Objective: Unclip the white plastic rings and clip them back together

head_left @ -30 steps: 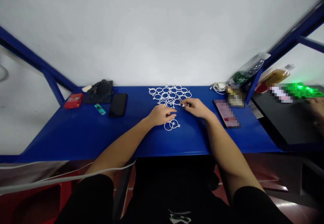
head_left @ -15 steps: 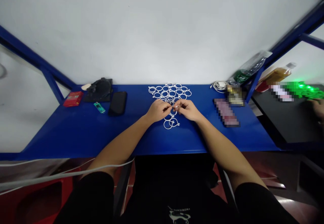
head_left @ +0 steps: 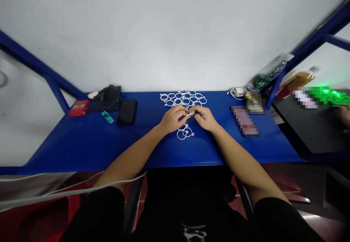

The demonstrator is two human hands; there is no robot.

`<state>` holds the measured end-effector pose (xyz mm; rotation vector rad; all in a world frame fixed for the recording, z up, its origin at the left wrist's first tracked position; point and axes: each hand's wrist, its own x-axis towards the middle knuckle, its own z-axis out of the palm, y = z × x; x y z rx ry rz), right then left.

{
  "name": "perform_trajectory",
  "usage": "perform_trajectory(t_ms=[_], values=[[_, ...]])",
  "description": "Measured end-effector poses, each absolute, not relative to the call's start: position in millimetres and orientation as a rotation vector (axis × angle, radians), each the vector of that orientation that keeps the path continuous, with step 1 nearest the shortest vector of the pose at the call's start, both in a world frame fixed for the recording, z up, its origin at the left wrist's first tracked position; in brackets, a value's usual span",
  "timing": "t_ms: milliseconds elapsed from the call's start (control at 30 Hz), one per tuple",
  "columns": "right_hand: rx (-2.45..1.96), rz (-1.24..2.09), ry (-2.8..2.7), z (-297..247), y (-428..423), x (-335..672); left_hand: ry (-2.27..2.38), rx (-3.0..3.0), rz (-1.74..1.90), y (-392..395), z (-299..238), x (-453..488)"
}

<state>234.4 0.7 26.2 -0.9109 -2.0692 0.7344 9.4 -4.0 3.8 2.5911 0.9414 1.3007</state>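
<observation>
Fingertips of my left hand (head_left: 172,120) and my right hand (head_left: 204,118) meet over the middle of the blue table, closed on a white plastic ring (head_left: 190,114) between them. The fingers hide part of this ring, which looks tilted. Beyond my hands lies a flat cluster of white rings (head_left: 186,99) with small eyelet-like tabs, some overlapping. On the near side, several more loose rings (head_left: 185,134) overlap just below my fingers.
On the left of the blue table (head_left: 153,150) are a red box (head_left: 79,108), a teal object (head_left: 107,117), a black phone (head_left: 127,112) and a crumpled black bag (head_left: 108,95). To the right lie a white cable (head_left: 236,92) and a bottle (head_left: 261,81). Another person's hand (head_left: 345,113) shows far right.
The white ring between my fingers has turned and shows more clearly. My right fingers have shifted slightly right and curled; my left hand has moved slightly right. The loose rings stay put.
</observation>
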Motion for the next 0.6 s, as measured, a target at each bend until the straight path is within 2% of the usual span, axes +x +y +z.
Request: perform_trajectory(t_ms=[200,500,600], values=[[-1.210,0.477,-2.073,27,15,255,0.920,2.545,1.283,-4,6,5],[-1.307,0.432,-2.322,7,28,256,0.666,2.627,0.922,-5,-3,9],[-1.320,0.404,-2.367,6,25,251,0.632,2.626,0.912,-9,-4,11]])
